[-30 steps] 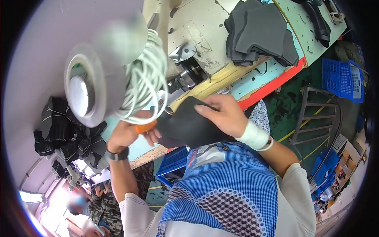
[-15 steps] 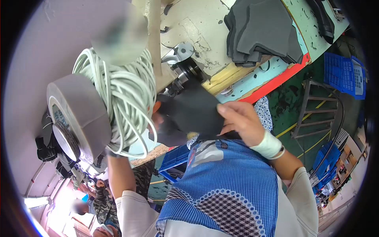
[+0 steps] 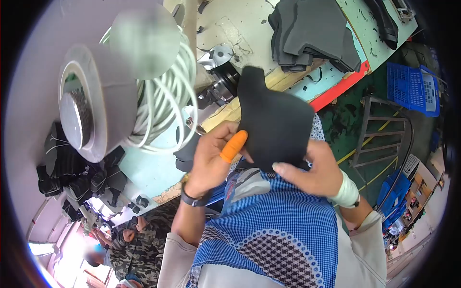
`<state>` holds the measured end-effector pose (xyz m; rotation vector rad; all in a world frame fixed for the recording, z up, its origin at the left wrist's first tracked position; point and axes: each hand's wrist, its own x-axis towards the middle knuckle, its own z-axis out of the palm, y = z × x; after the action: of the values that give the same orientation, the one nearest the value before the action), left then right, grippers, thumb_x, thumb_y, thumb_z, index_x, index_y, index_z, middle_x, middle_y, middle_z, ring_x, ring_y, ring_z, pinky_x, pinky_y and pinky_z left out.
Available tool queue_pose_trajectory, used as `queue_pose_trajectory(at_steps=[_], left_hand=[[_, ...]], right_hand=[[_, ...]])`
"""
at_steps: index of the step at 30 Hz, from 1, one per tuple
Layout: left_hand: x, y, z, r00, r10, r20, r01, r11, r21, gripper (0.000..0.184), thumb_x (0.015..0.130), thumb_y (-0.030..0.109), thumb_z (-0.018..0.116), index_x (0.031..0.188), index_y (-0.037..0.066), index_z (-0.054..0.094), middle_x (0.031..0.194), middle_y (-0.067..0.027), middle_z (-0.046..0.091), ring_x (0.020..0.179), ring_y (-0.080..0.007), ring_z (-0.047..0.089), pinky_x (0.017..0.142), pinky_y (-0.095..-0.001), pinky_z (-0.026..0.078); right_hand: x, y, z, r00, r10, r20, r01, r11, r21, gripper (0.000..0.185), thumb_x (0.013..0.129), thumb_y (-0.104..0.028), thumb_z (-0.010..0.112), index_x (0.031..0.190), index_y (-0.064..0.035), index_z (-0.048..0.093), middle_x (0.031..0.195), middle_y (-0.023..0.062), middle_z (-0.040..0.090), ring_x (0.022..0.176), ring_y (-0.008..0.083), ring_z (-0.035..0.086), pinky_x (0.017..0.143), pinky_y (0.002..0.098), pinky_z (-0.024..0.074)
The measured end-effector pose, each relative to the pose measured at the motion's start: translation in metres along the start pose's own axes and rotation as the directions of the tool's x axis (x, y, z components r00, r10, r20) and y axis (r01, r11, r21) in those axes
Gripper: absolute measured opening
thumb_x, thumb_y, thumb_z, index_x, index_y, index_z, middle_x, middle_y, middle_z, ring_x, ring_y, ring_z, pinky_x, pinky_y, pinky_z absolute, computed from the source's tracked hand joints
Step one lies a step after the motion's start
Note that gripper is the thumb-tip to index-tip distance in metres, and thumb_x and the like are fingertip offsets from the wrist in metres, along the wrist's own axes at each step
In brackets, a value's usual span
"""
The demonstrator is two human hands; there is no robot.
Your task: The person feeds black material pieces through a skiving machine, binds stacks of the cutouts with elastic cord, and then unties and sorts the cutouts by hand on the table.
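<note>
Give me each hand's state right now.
Left hand: closed on the black sheet piece, at its left edge.
Right hand: closed on the same piece, lower right.

The worn table [image 3: 249, 36] has a pale top, a yellow strip [image 3: 286, 80] and a red edge [image 3: 342, 89]. A stack of grey sheets [image 3: 314, 31] lies on it, overlapping the strip. Left of the stack, a metal machine [image 3: 223, 81] sits near the strip, with dark scraps [image 3: 200, 30] close by. Dark pieces [image 3: 185, 161] lie on a pale-blue part [image 3: 144, 173].
</note>
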<state>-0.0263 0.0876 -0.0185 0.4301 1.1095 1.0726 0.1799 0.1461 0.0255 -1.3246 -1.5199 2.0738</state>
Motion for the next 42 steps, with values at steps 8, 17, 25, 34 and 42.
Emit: queue_pose_trajectory(at_steps=[8,17,25,34,42], left_hand=[[-0.026,0.029,-0.071,0.941,-0.322,-0.106,0.338,0.919,0.205,0.018,0.094,0.014,0.056,0.099,-0.003,0.059,0.076,-0.0089,0.066,0.059,-0.0177,0.065,0.054,-0.0223,0.051],[0.011,0.036,-0.125,0.93,-0.139,-0.342,0.234,0.938,0.255,0.024,0.09,0.023,0.06,0.08,0.001,0.063,0.069,-0.0012,0.06,0.065,-0.0083,0.056,0.062,-0.022,0.042],[-0.016,0.043,-0.083,0.897,-0.43,-0.099,0.412,0.736,0.538,0.02,0.091,0.019,0.06,0.089,-0.001,0.062,0.072,-0.0046,0.065,0.06,-0.0109,0.061,0.056,-0.0226,0.049],[-0.019,0.022,0.026,0.989,0.012,0.15,-0.11,0.736,0.668,0.043,0.074,0.021,0.08,0.107,0.0,0.061,0.085,-0.0104,0.065,0.073,-0.0186,0.064,0.064,-0.0278,0.051],[0.11,0.028,0.104,0.82,0.569,0.067,-0.228,0.217,0.949,0.098,0.062,0.026,0.086,0.132,-0.013,0.031,0.121,-0.0281,0.048,0.114,-0.0414,0.046,0.097,-0.0458,0.039]], right_hand=[[0.062,0.011,0.009,0.933,0.23,0.276,-0.29,0.935,0.204,0.02,0.089,-0.011,0.063,0.096,0.0077,0.062,0.084,0.0102,0.068,0.07,0.012,0.064,0.059,0.0237,0.0523],[0.071,0.024,0.034,0.916,0.336,0.219,-0.397,0.838,0.374,0.03,0.089,-0.019,0.064,0.097,0.0095,0.06,0.078,0.0072,0.062,0.065,0.0145,0.064,0.055,0.025,0.0538],[0.028,-0.057,-0.039,0.511,-0.757,-0.407,0.225,0.574,-0.787,0.018,0.081,0.001,0.064,0.098,0.0017,0.065,0.087,0.0152,0.068,0.074,0.023,0.066,0.069,0.0275,0.052],[0.046,-0.011,-0.08,0.509,-0.771,-0.384,-0.004,0.444,-0.896,0.036,0.08,-0.009,0.065,0.113,0.004,0.056,0.112,0.0255,0.058,0.105,0.0411,0.055,0.09,0.0425,0.045],[0.125,-0.025,-0.125,0.738,-0.467,-0.487,0.122,0.803,-0.584,0.072,0.084,-0.028,0.062,0.133,0.0149,0.031,0.126,0.0367,0.047,0.119,0.0449,0.048,0.102,0.0416,0.038]])
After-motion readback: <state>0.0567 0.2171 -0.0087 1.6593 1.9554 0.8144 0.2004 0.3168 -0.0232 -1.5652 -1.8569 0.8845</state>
